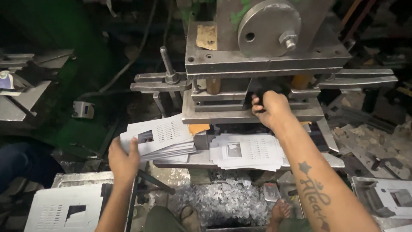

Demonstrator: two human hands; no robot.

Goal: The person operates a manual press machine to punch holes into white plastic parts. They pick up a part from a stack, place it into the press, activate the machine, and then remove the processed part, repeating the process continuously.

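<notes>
Punched sheet-metal panels [161, 137], pale grey with a square window and rows of slots, lie in a fanned stack on the ledge in front of the press [257, 60]. In the head view, the only one, the left hand [123, 160] rests on the near left corner of that stack, thumb up along the edge and fingers curled under it, so the hand is closed lightly on the top panels; the fanning likely makes a single sheet easier to peel off. A second stack of the same panels [245, 151] sits just to the right on the same ledge, below the die opening and within reach of either hand.

The right hand [270, 107] reaches into the gap between the upper and lower die plates [253, 112]. Its fingers are bent inward around something dark in the gap, but what they grip is hidden by the hand and the shadow, so I cannot tell what it holds. The forearm crosses above the right stack.

Below the ledge, a heap of small bright metal offcuts [219, 202] fills the floor between the person's sandalled feet [281, 211], probably fallen from the die. At lower left another panel [64, 210] lies flat on a metal tray, apart from the working stacks. A similar piece rests in a tray [386, 197] at lower right. An upright lever [167, 64] stands left of the press.
</notes>
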